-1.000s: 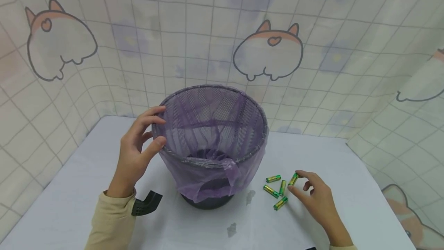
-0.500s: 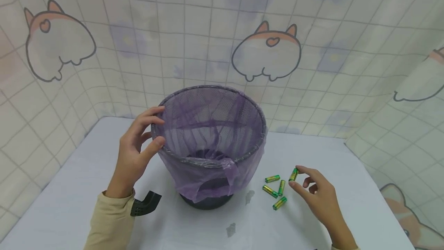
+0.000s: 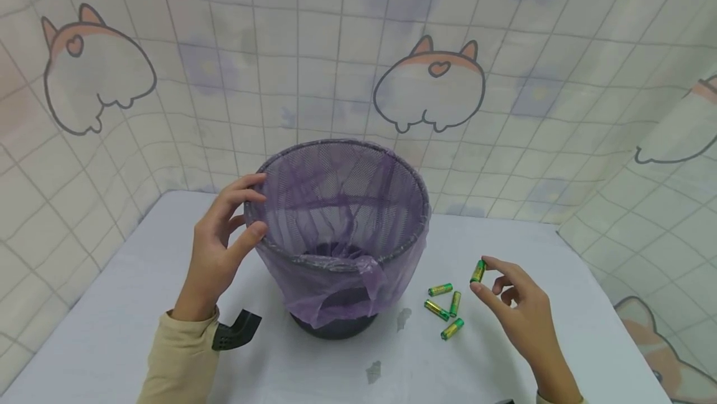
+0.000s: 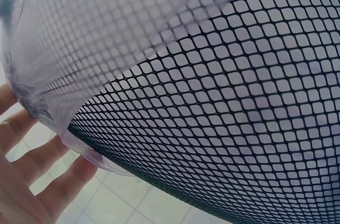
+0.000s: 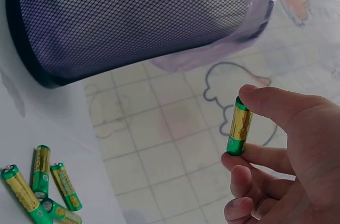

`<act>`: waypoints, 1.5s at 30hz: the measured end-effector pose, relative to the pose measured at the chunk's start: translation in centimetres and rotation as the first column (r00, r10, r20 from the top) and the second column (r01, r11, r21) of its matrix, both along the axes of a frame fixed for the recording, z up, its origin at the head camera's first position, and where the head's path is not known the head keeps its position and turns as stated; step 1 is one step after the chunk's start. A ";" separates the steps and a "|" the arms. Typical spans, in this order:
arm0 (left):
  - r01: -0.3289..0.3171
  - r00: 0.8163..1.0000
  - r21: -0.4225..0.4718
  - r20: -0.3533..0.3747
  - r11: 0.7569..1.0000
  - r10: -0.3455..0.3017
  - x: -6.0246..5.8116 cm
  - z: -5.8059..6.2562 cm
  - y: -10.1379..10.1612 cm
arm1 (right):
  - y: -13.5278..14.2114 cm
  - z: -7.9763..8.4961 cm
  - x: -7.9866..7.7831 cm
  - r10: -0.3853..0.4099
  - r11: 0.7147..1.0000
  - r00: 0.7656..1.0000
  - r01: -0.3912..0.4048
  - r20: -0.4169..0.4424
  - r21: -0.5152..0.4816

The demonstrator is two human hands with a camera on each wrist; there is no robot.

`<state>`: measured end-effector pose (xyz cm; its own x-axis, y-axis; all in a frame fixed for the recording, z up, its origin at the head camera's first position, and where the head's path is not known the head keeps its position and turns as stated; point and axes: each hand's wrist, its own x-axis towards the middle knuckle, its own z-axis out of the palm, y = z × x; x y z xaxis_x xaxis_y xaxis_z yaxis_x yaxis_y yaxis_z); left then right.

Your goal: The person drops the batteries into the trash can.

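Note:
A black mesh wastebasket (image 3: 336,329) lined with a purple plastic bag (image 3: 347,205) stands on the white table. My left hand (image 3: 218,242) grips its left rim, fingers over the edge and thumb in front; the left wrist view shows fingertips (image 4: 79,171) at the bag's folded edge. At the right, my right hand (image 3: 518,304) pinches a green and gold battery (image 3: 478,271) by its ends between thumb and finger, held above the table. Several similar batteries (image 3: 437,309) lie in a loose group between the basket and that hand.
Behind and beside the white table (image 3: 280,373) hangs a checked cloth (image 3: 313,80) printed with cartoon corgis. Two small grey marks (image 3: 373,371) show on the tabletop in front of the basket.
My right hand has lifted the pinched battery up and slightly away from the others. The left hand stays at the rim, and the wastebasket has not moved.

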<state>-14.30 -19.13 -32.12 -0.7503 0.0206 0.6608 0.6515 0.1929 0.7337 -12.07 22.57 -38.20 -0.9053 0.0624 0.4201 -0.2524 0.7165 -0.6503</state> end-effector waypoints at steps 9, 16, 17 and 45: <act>0.006 1.000 -0.004 -0.015 1.000 -0.006 -0.1 0.0 0.0 | -1.0 1.6 -0.3 0.069 0.995 0.996 -0.073 -0.064 -0.070; 0.000 1.000 -0.006 0.003 1.000 0.000 0.1 -0.1 -0.1 | -1.8 2.7 -0.5 0.101 0.991 0.990 -0.109 -0.098 -0.081; 0.001 1.000 -0.003 0.001 1.000 -0.001 0.1 -0.1 -0.1 | -1.9 2.8 -0.6 0.107 0.990 0.989 -0.116 -0.103 -0.086; -0.018 1.000 -0.030 0.001 0.999 0.018 -0.1 -0.1 -0.2 | -4.9 6.7 -1.8 0.241 0.957 0.924 -0.276 -0.299 -0.083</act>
